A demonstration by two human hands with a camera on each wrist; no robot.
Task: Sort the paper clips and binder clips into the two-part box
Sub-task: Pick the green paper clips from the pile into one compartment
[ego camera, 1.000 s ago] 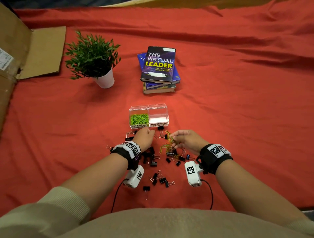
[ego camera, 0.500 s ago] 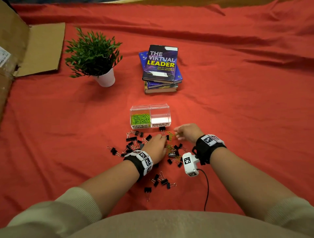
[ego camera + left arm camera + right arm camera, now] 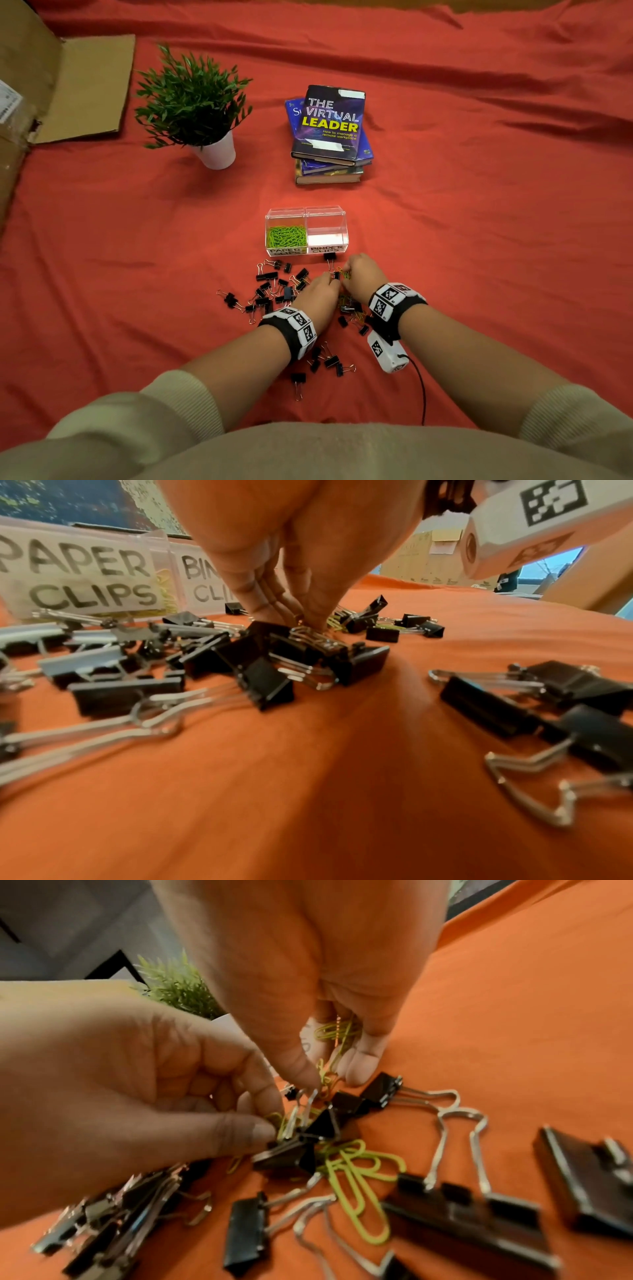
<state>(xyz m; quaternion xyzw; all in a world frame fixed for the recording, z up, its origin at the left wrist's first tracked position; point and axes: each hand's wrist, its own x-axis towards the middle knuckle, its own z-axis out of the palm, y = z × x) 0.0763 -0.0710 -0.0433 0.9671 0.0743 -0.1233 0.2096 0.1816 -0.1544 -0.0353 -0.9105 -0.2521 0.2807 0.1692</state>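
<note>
The clear two-part box (image 3: 344, 229) stands on the red cloth; its left half holds green paper clips (image 3: 287, 236), and its right half looks bare. Black binder clips (image 3: 270, 286) lie scattered in front of it, mixed with loose green paper clips (image 3: 359, 1175). My left hand (image 3: 330, 281) reaches into the pile and pinches a green paper clip (image 3: 276, 1119) between thumb and forefinger. Right beside it, my right hand (image 3: 346, 272) holds a small bunch of green paper clips (image 3: 337, 1033) in its curled fingers, its fingertips down on the pile.
A stack of books (image 3: 330, 137) lies behind the box, with a potted plant (image 3: 195, 106) to its left. Cardboard (image 3: 85, 89) lies at the far left. More binder clips (image 3: 329, 361) lie under my left wrist.
My left hand has come away from the front of the box and moved right into the pile. My right hand has shifted a little left, so the two hands now nearly touch.
</note>
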